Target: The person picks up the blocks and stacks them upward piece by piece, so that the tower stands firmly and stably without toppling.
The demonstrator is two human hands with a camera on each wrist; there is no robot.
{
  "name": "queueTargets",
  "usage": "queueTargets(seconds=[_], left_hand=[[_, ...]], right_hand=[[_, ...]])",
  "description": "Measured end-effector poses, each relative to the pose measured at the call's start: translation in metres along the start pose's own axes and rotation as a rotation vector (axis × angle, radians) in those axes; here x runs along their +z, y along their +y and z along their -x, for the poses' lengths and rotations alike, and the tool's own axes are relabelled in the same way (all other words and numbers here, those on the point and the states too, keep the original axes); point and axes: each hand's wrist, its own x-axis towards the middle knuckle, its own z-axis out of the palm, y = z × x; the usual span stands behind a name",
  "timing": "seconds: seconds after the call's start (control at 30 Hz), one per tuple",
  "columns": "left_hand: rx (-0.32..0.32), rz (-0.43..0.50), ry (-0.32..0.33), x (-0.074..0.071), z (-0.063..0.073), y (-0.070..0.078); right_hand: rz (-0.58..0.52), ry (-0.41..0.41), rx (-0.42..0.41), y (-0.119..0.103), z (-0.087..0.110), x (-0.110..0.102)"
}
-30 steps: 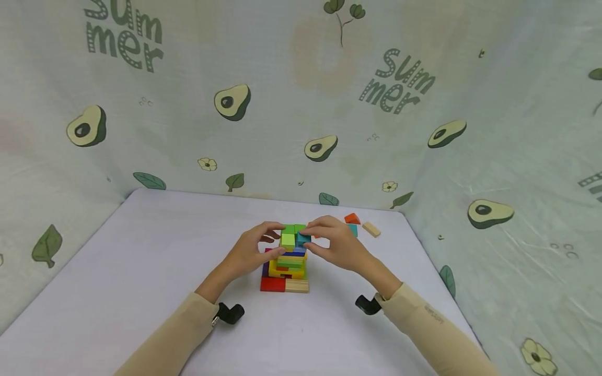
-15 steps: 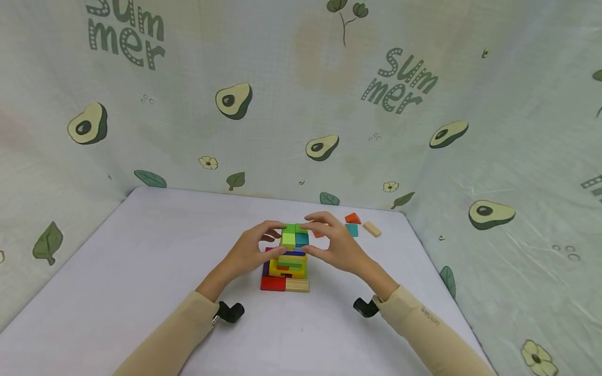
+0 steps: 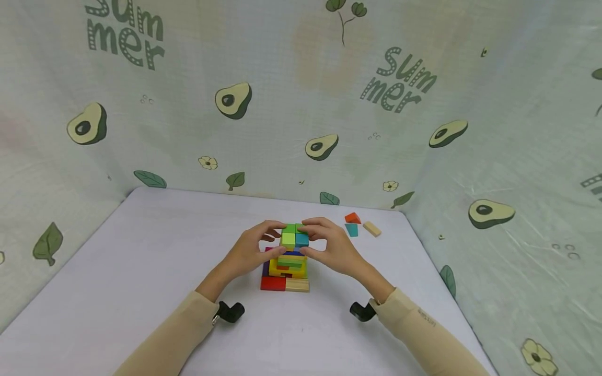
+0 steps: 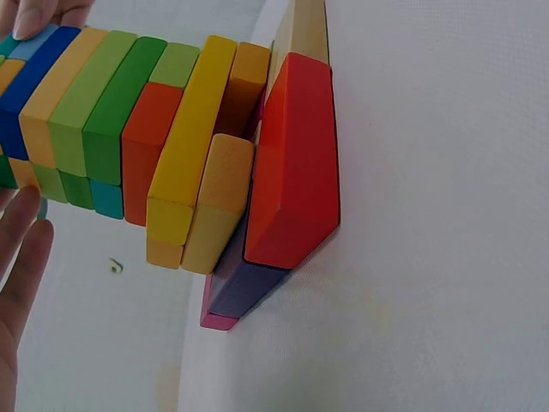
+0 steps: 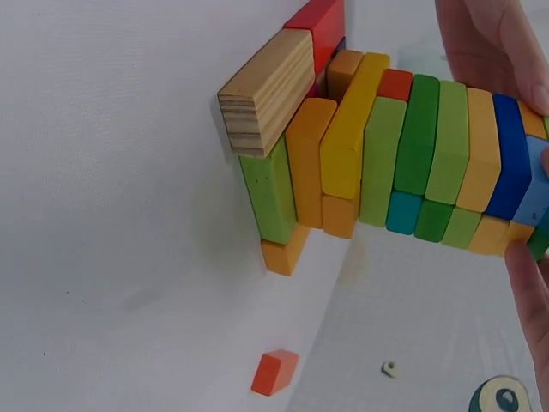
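Observation:
A tower of colourful wooden blocks (image 3: 290, 265) stands on the white table, with a red plank (image 3: 273, 283) and a plain wood plank (image 3: 297, 285) at its front foot. Its top carries a light green block (image 3: 288, 241) beside a teal block (image 3: 302, 240), with green blocks behind. My left hand (image 3: 249, 249) holds the left side near the top, thumb in front and fingers at the back. On the right side, my right hand (image 3: 336, 249) spans the upper blocks the same way. In the right wrist view, a fingertip touches the tower's back; the topmost blocks are cut off.
Right of the tower, towards the back, lie an orange-red block (image 3: 352, 218), a teal block (image 3: 351, 230) and a plain wood block (image 3: 372, 228). Another orange-red block (image 5: 274, 372) shows in the right wrist view. A printed cloth (image 3: 282, 172) hangs behind the table.
The teal block, pinched by my right hand at first, now sits level beside the light green one. My right hand let go, then closed in on the tower's right side. My left hand stayed put.

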Motion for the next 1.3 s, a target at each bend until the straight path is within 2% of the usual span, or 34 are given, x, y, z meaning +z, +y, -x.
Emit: queueTargets(seconds=[0.2, 0.43, 0.77, 0.93, 1.13, 1.3], left_hand=[[-0.003, -0.001, -0.011, 0.0, 0.0, -0.001], [-0.006, -0.009, -0.005, 0.0, -0.001, -0.002], [-0.02, 0.027, -0.016, 0.0, 0.0, 0.001], [-0.027, 0.032, -0.023, 0.001, -0.001, 0.001], [-0.055, 0.027, -0.028, 0.002, -0.002, 0.005], [-0.051, 0.011, -0.004, 0.002, 0.001, 0.004]], right_hand=[[-0.003, 0.004, -0.014, -0.001, 0.0, 0.0], [0.008, -0.008, 0.018, -0.001, -0.002, -0.001], [-0.01, -0.015, 0.038, -0.001, -0.003, -0.001], [-0.01, -0.025, 0.039, 0.002, 0.002, -0.01], [0.045, 0.01, 0.047, 0.025, 0.01, -0.032], [0.1, -0.008, 0.169, 0.062, 0.006, -0.028]])
